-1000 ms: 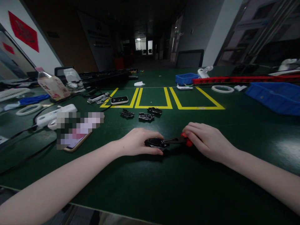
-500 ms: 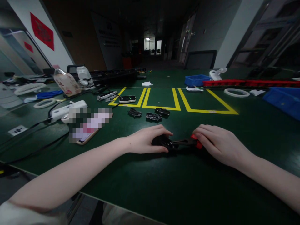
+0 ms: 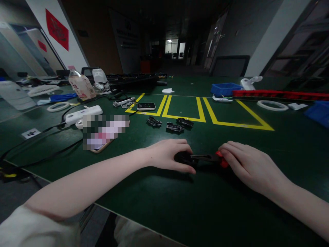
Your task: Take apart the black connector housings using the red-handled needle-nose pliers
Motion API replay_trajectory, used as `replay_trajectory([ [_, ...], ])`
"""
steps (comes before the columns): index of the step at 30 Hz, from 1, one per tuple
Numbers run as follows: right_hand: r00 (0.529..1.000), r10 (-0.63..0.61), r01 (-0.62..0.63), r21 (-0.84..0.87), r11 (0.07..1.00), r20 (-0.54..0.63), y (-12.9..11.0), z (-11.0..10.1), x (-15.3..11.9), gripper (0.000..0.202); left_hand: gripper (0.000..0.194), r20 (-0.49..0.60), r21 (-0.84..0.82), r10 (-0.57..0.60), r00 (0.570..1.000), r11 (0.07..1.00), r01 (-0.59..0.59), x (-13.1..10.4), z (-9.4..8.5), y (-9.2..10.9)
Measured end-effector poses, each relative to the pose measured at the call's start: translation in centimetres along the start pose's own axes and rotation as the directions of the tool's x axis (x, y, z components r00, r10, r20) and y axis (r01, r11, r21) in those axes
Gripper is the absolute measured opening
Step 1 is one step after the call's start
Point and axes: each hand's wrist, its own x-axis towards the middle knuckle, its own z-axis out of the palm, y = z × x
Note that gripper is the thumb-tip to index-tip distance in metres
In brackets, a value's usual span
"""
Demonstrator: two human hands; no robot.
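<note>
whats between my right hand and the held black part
The head view shows the red-handled pliers there, gripped by the right hand, their metal end at the black part.

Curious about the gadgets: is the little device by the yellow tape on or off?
On, it seems: the device shows a small green light on its dark face.

Both forearms reaching inward, left hand (image 3: 172, 154) pinching

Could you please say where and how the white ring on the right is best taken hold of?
I'd pinch the near rim of the white ring from the front: it lies flat with an open centre, and the red strip runs behind it.
</note>
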Motion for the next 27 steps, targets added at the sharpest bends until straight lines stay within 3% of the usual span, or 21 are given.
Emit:
replay_trajectory([
  [4, 1.000, 0.006, -0.006, -0.020, 1.000, 0.009, 0.09, -0.02, -0.02, 0.058, 0.041, -0.067, 0.088, -0.061, 0.996, 0.994, 0.067, 0.18, 0.31, 0.22],
  [9, 0.999, 0.006, -0.004, -0.046, 0.999, 0.048, -0.15, 0.05, -0.02, 0.059, 0.047, -0.135, 0.315, -0.076, 0.988, 0.942, 0.116, 0.17, 0.61, 0.41],
  [16, 0.997, -0.044, 0.049, -0.087, 0.995, 0.057, -0.22, 0.21, -0.35, 0.040, 0.065, -0.088, 0.550, -0.098, 0.991, 0.825, 0.130, 0.09, 0.38, 0.88],
  [19, 0.996, -0.087, 0.090, -0.129, 0.988, 0.026, -0.15, 0.16, -0.41, 0.037, 0.067, -0.067, 0.571, -0.079, 0.995, 0.814, 0.103, 0.18, 0.45, 0.77],
  [27, 0.983, -0.181, 0.169, -0.206, 0.964, -0.040, -0.71, -0.07, -0.55, 0.033, 0.069, -0.031, 0.416, -0.022, 0.999, 0.909, 0.033, 0.02, 0.51, -0.01],
])
